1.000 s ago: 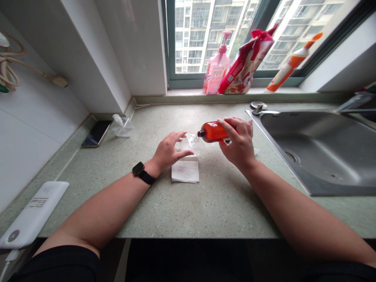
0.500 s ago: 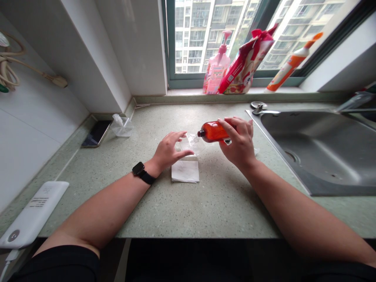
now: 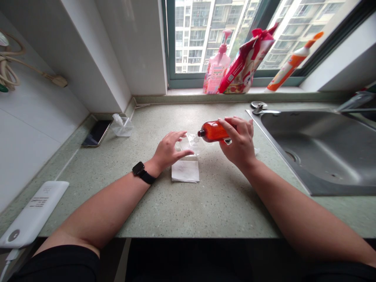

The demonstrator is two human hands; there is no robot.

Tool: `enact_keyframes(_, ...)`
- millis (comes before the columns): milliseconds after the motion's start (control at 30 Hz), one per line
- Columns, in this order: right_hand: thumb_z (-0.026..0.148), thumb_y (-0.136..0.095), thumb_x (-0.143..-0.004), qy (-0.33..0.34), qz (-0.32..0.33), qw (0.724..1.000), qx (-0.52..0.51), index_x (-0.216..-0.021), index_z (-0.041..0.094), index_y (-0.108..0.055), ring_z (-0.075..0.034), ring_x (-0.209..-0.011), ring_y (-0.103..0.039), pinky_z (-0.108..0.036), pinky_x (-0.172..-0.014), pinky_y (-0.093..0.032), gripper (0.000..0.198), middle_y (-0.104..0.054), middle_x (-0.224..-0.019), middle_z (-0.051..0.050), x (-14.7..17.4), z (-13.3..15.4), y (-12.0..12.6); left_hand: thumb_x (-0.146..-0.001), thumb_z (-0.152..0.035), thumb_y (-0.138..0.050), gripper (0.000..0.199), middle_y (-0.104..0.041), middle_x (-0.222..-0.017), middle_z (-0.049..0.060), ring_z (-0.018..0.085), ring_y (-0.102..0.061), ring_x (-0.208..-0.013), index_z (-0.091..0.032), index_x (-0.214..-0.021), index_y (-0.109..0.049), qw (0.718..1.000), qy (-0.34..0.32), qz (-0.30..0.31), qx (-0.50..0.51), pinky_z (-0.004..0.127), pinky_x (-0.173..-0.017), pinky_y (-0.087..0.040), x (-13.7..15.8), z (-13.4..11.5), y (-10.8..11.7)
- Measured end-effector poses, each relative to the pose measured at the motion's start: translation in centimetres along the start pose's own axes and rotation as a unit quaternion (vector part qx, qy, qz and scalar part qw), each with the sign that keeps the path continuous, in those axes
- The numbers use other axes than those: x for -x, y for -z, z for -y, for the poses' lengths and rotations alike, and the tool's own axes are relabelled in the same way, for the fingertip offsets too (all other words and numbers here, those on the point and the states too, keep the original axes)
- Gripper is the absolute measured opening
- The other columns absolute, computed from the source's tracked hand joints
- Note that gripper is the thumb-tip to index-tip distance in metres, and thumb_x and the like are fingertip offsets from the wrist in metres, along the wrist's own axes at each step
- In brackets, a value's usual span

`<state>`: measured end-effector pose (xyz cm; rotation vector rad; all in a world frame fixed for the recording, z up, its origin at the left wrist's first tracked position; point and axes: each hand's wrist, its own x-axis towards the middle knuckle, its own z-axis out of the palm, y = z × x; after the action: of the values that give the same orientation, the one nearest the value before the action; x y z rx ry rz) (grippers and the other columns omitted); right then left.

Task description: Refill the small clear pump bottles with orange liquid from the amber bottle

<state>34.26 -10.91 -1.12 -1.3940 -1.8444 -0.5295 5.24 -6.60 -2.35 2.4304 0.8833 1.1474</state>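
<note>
My right hand [image 3: 240,141] is wrapped around an amber bottle [image 3: 215,131] with a dark threaded neck and no cap on it. The bottle is tipped almost level, its mouth pointing left over a clear plastic container [image 3: 192,145]. My left hand [image 3: 170,149] curves around the left side of that container, thumb at the near edge and fingers at the far edge. Clear glints show below the bottle's mouth; whether liquid is flowing I cannot tell. Just in front of the container lies a folded white tissue [image 3: 185,171] on the speckled counter [image 3: 182,211].
A steel sink [image 3: 329,156] is to the right. Back left are a phone [image 3: 96,133] and another clear plastic piece [image 3: 122,126]. A white power bank [image 3: 35,213] lies at the left edge. A pink pump bottle [image 3: 217,72], red pouch [image 3: 246,64] and orange bottle [image 3: 289,66] line the windowsill.
</note>
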Motion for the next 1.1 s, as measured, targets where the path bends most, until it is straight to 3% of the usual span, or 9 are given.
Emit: enact_keyframes(1100, 0.009, -0.068, -0.088, -0.008, 0.008, 1.0, -0.001, -0.161, 0.05, -0.045, -0.039, -0.141, -0.056, -0.075, -0.128, -0.028, 0.087, -0.064, -0.142, -0.007, -0.01, 0.02, 0.13, -0.088, -0.072, -0.077, 0.077, -0.075, -0.128, 0.013, 0.026, -0.076, -0.109, -0.022, -0.144, -0.06, 1.0, 0.009, 0.008, 0.001, 0.046, -0.098, -0.062, -0.06, -0.12, 0.1)
